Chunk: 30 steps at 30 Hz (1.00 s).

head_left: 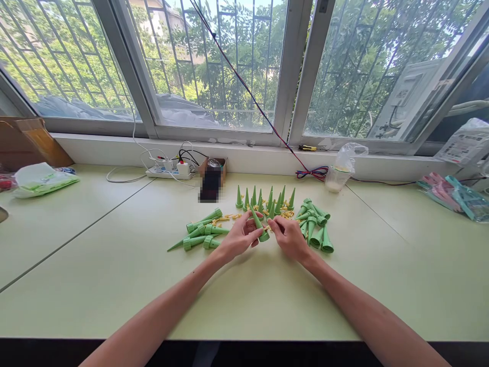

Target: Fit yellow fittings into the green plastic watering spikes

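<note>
My left hand (237, 238) is closed around a green plastic watering spike (263, 235), its tip pointing up and tilted left. From the spike's side, near its wide end, a small yellow valve (267, 228) sticks out, and my right hand (291, 238) pinches its outer end. The fingertips hide part of the valve. Beyond my hands, several green spikes (292, 199) stand upright with yellow valves among them. More spikes (198, 232) lie in a loose group left of my left hand. Another pile of spikes (312, 224) lies to the right of my right hand.
Loose yellow valves (231, 217) lie behind my left hand. At the back of the table (244, 300) are a power strip (168, 172), a small cardboard box (222, 165) and a plastic cup (336, 178) with a bag. Bundled cable (311, 172) lies near the windowsill; packaged items (456, 196) lie far right.
</note>
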Each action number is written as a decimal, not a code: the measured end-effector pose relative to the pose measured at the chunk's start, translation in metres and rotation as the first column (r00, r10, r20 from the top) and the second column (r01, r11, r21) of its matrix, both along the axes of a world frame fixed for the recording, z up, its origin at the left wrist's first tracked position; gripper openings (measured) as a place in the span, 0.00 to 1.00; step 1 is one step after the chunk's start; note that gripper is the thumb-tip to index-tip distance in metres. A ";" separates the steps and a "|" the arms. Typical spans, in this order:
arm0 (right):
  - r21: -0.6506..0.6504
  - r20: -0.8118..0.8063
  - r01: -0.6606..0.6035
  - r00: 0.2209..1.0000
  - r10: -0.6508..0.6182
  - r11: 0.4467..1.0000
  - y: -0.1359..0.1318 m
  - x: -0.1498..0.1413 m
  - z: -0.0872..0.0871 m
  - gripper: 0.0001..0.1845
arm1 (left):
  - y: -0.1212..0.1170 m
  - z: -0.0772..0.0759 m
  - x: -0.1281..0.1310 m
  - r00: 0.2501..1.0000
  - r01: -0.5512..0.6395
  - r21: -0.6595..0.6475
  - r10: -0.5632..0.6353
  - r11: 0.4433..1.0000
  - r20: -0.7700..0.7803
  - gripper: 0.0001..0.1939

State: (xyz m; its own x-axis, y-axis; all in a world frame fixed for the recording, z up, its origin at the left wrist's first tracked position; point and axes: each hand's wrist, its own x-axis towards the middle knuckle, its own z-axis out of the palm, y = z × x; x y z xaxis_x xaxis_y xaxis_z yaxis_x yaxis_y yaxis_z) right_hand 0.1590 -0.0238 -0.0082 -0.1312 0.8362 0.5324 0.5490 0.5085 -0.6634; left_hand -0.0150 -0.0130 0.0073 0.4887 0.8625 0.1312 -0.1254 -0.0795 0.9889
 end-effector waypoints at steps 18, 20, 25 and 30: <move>-0.015 0.036 0.003 0.999 -0.002 1.000 -0.001 0.000 0.000 0.26 | 0.000 -0.003 0.001 0.999 -0.042 -0.005 0.042 0.999 -0.019 0.23; -0.018 0.027 -0.017 0.999 0.018 1.000 -0.002 0.000 0.001 0.24 | 0.000 -0.003 0.001 0.997 -0.064 -0.007 0.064 0.998 -0.034 0.23; -0.018 0.028 -0.060 0.998 0.061 0.998 -0.003 -0.001 0.003 0.22 | 0.001 -0.004 0.000 0.995 -0.074 0.011 0.074 0.997 -0.072 0.22; -0.012 0.032 -0.054 0.998 0.054 0.998 -0.001 -0.001 0.000 0.24 | 0.000 -0.007 -0.001 0.980 -0.069 0.230 0.109 0.971 -0.168 0.16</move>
State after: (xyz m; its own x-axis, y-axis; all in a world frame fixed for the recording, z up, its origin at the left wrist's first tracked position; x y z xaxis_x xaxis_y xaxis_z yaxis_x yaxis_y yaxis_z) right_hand 0.1577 -0.0253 -0.0086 -0.1934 0.8333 0.5179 0.5425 0.5307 -0.6512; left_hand -0.0157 -0.0131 0.0007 0.4438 0.8628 0.2422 0.0684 -0.3021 0.9508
